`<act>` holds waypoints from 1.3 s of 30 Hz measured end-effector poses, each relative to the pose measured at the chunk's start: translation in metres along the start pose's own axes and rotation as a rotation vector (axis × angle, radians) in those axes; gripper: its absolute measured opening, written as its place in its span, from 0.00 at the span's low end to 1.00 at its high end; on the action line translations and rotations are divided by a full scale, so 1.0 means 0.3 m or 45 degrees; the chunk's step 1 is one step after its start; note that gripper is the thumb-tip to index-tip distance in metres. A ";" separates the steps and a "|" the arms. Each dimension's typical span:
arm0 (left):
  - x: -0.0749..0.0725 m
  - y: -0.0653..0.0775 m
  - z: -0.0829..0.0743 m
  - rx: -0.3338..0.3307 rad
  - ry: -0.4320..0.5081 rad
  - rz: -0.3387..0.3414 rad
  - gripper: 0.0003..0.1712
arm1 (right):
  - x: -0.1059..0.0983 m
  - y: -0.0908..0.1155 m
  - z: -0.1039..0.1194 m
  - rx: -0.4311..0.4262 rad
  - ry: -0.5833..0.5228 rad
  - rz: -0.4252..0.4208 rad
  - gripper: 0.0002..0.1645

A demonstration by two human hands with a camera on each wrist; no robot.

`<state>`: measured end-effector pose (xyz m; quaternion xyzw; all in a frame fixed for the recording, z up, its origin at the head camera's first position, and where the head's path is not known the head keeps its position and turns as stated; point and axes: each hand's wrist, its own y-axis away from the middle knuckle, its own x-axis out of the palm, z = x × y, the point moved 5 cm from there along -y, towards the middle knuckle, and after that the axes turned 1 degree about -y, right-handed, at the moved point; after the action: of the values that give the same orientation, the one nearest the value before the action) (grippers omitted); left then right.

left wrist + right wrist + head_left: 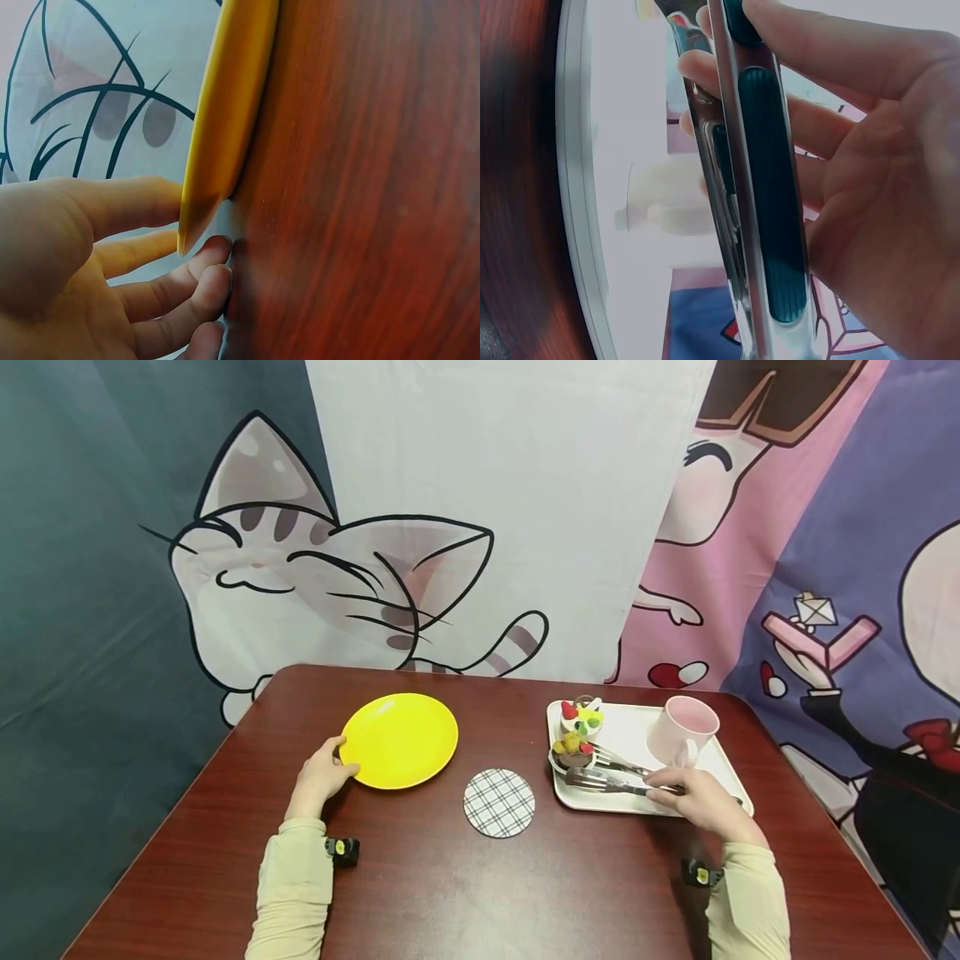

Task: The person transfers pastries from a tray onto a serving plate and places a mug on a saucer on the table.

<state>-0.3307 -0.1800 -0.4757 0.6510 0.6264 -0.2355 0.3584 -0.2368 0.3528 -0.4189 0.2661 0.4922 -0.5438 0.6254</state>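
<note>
At the left of the table, a round yellow plate (401,739) lies in the head view. My left hand (321,777) pinches its near-left rim, thumb on the upper side and fingers under the edge; the other fingers rest by the tabletop in the left wrist view. To the right, my right hand (697,797) grips metal tongs (772,187) with dark ribbed inlays, held above a white tray (626,727). The tongs' ends point left, beside a small chocolate dessert (576,758) with fruit. Behind it sits a white-cupped dessert (582,718) with a strawberry.
A pink mug (682,731) stands on the tray's right part, its handle near my right hand. Between plate and tray lies a round checked coaster (499,802). A printed curtain (487,485) hangs behind the table's far edge.
</note>
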 end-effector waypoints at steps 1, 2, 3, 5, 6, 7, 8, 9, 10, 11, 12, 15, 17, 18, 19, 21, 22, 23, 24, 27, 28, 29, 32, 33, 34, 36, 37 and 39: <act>0.000 0.000 0.001 0.000 -0.002 0.000 0.38 | 0.001 -0.002 0.003 -0.010 -0.004 0.006 0.08; 0.000 0.000 0.002 -0.001 -0.004 0.000 0.38 | 0.001 -0.004 0.006 -0.019 -0.007 0.014 0.08; -0.001 0.000 0.003 -0.002 -0.003 0.000 0.38 | 0.001 -0.005 0.008 -0.023 -0.007 0.018 0.08; 0.000 0.000 0.003 -0.005 -0.003 0.001 0.38 | -0.003 -0.004 0.012 -0.027 0.005 0.021 0.08; 0.000 0.001 0.003 -0.006 -0.004 0.002 0.38 | -0.007 -0.003 0.014 -0.022 0.015 0.030 0.08; 0.000 0.002 0.002 -0.007 -0.003 0.002 0.38 | -0.011 -0.001 0.016 -0.017 0.023 0.035 0.08; 0.000 0.003 0.002 -0.009 -0.002 0.003 0.38 | -0.015 0.002 0.018 -0.010 0.035 0.038 0.09; 0.001 0.003 0.002 -0.010 -0.003 0.003 0.38 | -0.020 0.004 0.018 0.002 0.048 0.042 0.09; 0.000 0.003 0.001 -0.011 -0.003 0.003 0.38 | -0.025 0.007 0.020 0.012 0.057 0.044 0.10; -0.001 0.003 0.001 -0.011 -0.004 0.003 0.38 | -0.029 0.009 0.021 0.024 0.066 0.045 0.10; -0.002 0.003 0.000 -0.010 -0.003 0.004 0.38 | -0.033 0.011 0.023 0.039 0.067 0.053 0.10; -0.003 0.002 0.001 -0.014 -0.005 0.008 0.38 | -0.037 0.006 0.035 0.046 0.062 0.053 0.10; -0.003 0.001 0.001 -0.014 -0.006 0.011 0.38 | -0.033 -0.003 0.048 0.024 0.051 0.049 0.09; -0.002 0.001 0.001 -0.015 -0.010 0.011 0.38 | -0.028 -0.009 0.055 0.007 0.041 0.052 0.09; -0.002 0.001 0.001 -0.016 -0.010 0.012 0.38 | -0.023 -0.015 0.061 -0.006 0.035 0.052 0.08; -0.002 -0.001 -0.001 -0.013 -0.009 0.013 0.38 | -0.011 -0.026 0.073 -0.029 0.022 0.053 0.08; -0.001 -0.001 -0.001 -0.015 -0.010 0.014 0.37 | -0.005 -0.031 0.078 -0.040 0.019 0.051 0.07; 0.000 -0.001 -0.002 -0.015 -0.009 0.015 0.37 | 0.000 -0.035 0.083 -0.048 0.022 0.052 0.08; 0.000 -0.002 -0.003 -0.015 -0.010 0.015 0.37 | 0.005 -0.039 0.086 -0.055 0.024 0.049 0.08; 0.002 0.000 -0.006 -0.020 -0.008 0.018 0.37 | 0.016 -0.047 0.093 -0.092 0.050 0.029 0.07; 0.002 0.000 -0.007 -0.021 -0.007 0.019 0.37 | 0.019 -0.048 0.095 -0.110 0.056 0.020 0.07; 0.001 0.000 -0.009 -0.018 -0.004 0.020 0.37 | 0.022 -0.050 0.097 -0.128 0.059 0.010 0.07; -0.001 0.001 -0.012 -0.018 0.000 0.024 0.37 | 0.033 -0.055 0.102 -0.201 0.068 -0.018 0.06; -0.001 0.001 -0.012 -0.019 0.002 0.025 0.37 | 0.035 -0.056 0.103 -0.213 0.070 -0.020 0.07; -0.001 0.002 -0.012 -0.019 0.003 0.026 0.37 | 0.038 -0.057 0.104 -0.224 0.080 -0.024 0.07; -0.001 0.002 -0.011 -0.022 0.004 0.026 0.37 | 0.042 -0.059 0.104 -0.222 0.108 -0.027 0.07; 0.000 0.002 -0.009 -0.023 0.004 0.026 0.37 | 0.042 -0.059 0.103 -0.208 0.118 -0.023 0.08; 0.002 0.001 -0.007 -0.022 0.001 0.026 0.37 | 0.040 -0.056 0.098 -0.190 0.131 -0.040 0.08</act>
<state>-0.3305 -0.1781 -0.4747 0.6544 0.6216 -0.2263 0.3662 -0.2441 0.3178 -0.4155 0.2386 0.5672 -0.5009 0.6087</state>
